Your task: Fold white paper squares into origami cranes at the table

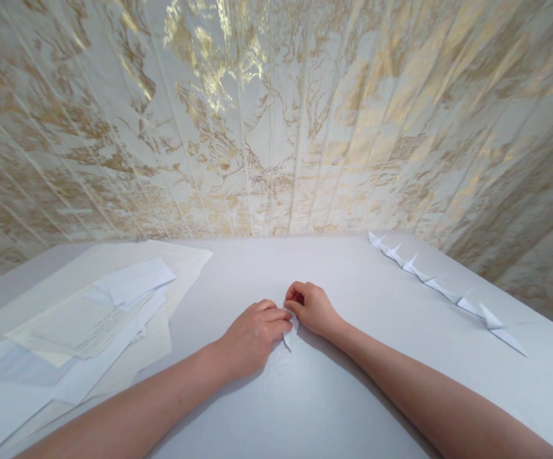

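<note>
One small piece of folded paper [288,340], white, with a narrow pointed end toward the wearer; located at the middle of the tabletop [334,408], between the person's two hands. One left hand [257,335], back upward, fingers laid across the folded paper; its thumb is hidden, so whether it grips or merely presses cannot be told. One right hand [313,310], thumb and forefinger brought together in a pinch on the far edge of the same piece, the other fingers curled in. Both forearms bare, entering from the near corners. Along the right side of the tabletop, one slanting row of folded paper figures [499,330], white, sharp-pointed, set nearly end to end, the nearest appearing largest. At the left, one loose pile of papers [188,268], white and cream sheets overlapping at various angles, one bearing rows of writing. Behind the tabletop, one pale backdrop [276,127], patterned in shiny gold and brown, with upright folds or seams.
</note>
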### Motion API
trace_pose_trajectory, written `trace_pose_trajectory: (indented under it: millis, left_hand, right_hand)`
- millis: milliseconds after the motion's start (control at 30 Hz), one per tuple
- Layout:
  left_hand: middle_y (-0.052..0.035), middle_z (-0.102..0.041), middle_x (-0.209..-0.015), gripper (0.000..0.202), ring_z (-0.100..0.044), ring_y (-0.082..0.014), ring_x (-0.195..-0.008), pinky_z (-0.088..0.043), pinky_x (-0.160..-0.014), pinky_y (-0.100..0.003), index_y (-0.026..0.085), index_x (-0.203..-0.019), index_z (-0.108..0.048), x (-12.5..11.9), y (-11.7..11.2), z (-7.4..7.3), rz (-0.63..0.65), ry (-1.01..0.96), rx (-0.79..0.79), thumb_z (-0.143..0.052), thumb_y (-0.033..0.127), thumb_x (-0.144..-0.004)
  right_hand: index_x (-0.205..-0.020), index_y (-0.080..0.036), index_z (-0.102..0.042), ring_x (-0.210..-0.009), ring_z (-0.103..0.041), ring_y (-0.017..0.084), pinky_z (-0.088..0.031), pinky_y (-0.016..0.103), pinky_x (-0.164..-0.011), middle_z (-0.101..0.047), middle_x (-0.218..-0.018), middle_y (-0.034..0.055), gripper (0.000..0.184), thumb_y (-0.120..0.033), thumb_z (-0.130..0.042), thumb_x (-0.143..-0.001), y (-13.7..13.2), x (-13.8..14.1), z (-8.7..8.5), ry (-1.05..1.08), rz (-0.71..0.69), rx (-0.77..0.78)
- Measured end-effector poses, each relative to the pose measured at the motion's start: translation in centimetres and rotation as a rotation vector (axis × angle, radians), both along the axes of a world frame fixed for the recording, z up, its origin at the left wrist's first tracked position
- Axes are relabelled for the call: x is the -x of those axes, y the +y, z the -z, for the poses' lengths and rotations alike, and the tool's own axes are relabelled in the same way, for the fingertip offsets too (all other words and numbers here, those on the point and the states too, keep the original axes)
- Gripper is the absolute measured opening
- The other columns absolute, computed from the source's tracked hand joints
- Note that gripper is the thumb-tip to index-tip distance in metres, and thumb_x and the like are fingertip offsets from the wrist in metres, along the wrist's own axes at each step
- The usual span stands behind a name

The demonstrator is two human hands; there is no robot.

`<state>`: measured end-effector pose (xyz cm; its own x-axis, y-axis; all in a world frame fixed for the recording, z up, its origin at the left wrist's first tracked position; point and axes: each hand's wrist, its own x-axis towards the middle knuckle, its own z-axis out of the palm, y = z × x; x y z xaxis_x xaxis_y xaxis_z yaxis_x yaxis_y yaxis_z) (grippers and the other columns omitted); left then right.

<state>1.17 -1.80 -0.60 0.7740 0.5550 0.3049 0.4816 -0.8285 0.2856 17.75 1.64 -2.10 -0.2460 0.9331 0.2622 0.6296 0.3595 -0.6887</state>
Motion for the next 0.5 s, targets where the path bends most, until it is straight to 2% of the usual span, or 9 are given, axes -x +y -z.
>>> trace_pose_trajectory:
  millis: [133,200,300,400,500]
  left_hand:
    - [-0.0065,-0.064,-0.092,0.020,-0.053,-0.0204,-0.090,-0.039,-0.082,-0.035,0.017,-0.089,-0.059,0.0,0.3,0.0,-0.031,0.010,0.054,-0.045,0.008,-0.079]
    - [-0.0066,-0.064,-0.092,0.019,-0.052,-0.0208,-0.090,-0.040,-0.081,-0.036,0.017,-0.093,-0.056,0.0,0.3,0.0,-0.071,-0.002,0.097,-0.048,0.009,-0.077]
    - [-0.0067,-0.062,-0.097,0.028,-0.052,-0.0210,-0.091,-0.040,-0.082,-0.036,0.016,-0.098,-0.050,0.0,0.3,0.0,-0.130,-0.053,0.151,-0.052,0.008,-0.072]
    - [-0.0047,-0.062,-0.095,0.030,-0.053,-0.0200,-0.090,-0.040,-0.082,-0.035,0.018,-0.097,-0.049,-0.1,0.5,0.2,-0.156,-0.106,0.173,-0.053,0.007,-0.069]
    - [-0.0041,-0.063,-0.088,0.022,-0.054,-0.0197,-0.084,-0.041,-0.078,-0.034,0.018,-0.092,-0.053,-0.1,0.6,0.4,-0.174,-0.102,0.139,-0.053,0.010,-0.071]
  right_hand:
    - [-0.065,-0.018,-0.057,-0.064,-0.053,0.014,-0.041,0.026,-0.063,-0.059,-0.064,0.0001,0.008,-0.011,-0.056,-0.069,0.1,-0.2,-0.4,-0.045,0.027,-0.063]
    - [-0.069,-0.017,-0.058,-0.067,-0.054,0.014,-0.042,0.027,-0.066,-0.061,-0.069,0.0012,0.008,-0.010,-0.054,-0.070,0.1,-0.8,-1.1,-0.039,0.010,-0.044]
    - [-0.076,-0.016,-0.059,-0.072,-0.056,0.015,-0.044,0.028,-0.070,-0.063,-0.077,0.0034,0.014,-0.006,-0.053,-0.069,-0.7,-2.1,-2.5,-0.059,-0.152,-0.023]
    - [-0.083,-0.018,-0.060,-0.079,-0.056,0.018,-0.043,0.032,-0.074,-0.063,-0.083,0.0043,0.025,-0.003,-0.056,-0.064,-2.2,-3.2,-3.3,-0.156,-0.330,-0.105]
    - [-0.085,-0.018,-0.061,-0.081,-0.055,0.020,-0.043,0.033,-0.074,-0.062,-0.084,0.0057,0.023,-0.008,-0.061,-0.065,-3.5,-3.4,-2.9,-0.195,-0.350,-0.156]
